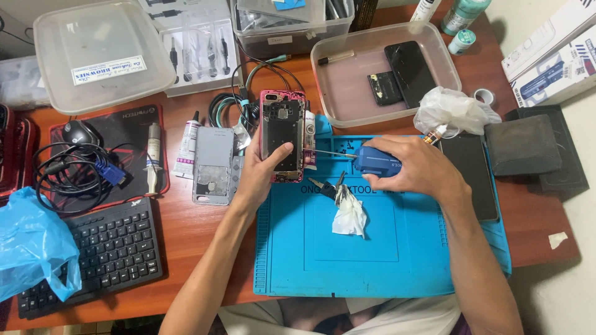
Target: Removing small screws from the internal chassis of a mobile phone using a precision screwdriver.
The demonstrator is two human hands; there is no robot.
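My left hand (261, 170) grips an opened phone (281, 133) with a pink frame and bare insides, held at the top left edge of the blue work mat (385, 260). My right hand (419, 167) is wrapped around a blue-handled screwdriver (375, 160). Its thin shaft points left and its tip touches the phone's right side. Just below the phone, a crumpled white tissue (349, 214) and tweezers (329, 186) lie on the mat.
A grey phone back cover (213, 164) and glue tubes (186, 146) lie left of the phone. A clear tray (347, 87) with dark phone parts stands behind. A keyboard (105, 248), mouse, cables and a blue bag (31, 239) fill the left; black foam pads (524, 146) sit right.
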